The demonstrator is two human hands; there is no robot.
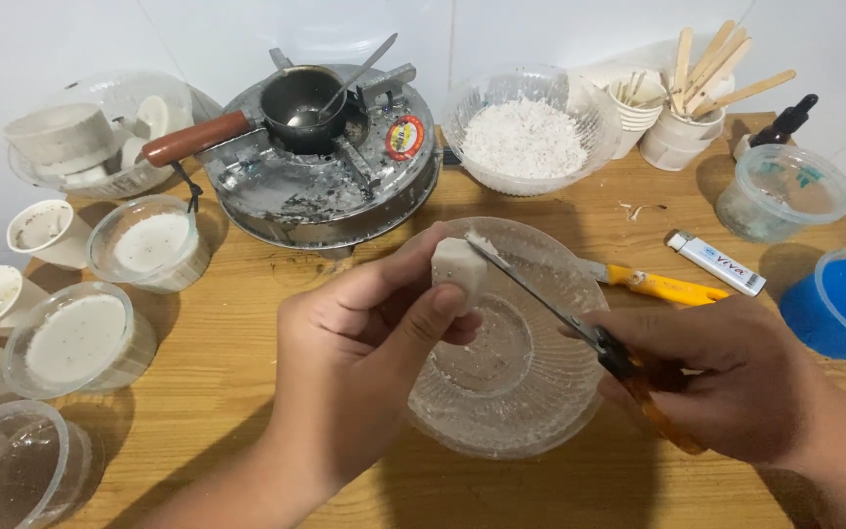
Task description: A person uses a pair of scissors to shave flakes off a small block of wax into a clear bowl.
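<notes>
Holding one white lump (459, 266), one knife (550, 306), two hands

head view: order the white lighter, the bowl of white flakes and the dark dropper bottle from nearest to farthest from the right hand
From the right hand:
1. White lighter, on the table just beyond the hand.
2. Bowl of white flakes, farther back, left of the hand.
3. Dark dropper bottle, at the table's far right edge.

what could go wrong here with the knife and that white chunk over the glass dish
1. The knife blade in the right hand cuts into the white chunk right beside the left hand's fingertips, so a slip might nick them.
2. The chunk is pinched only at its edges and could drop onto the glass dish below.
3. Shavings may scatter onto the wooden table.
</notes>
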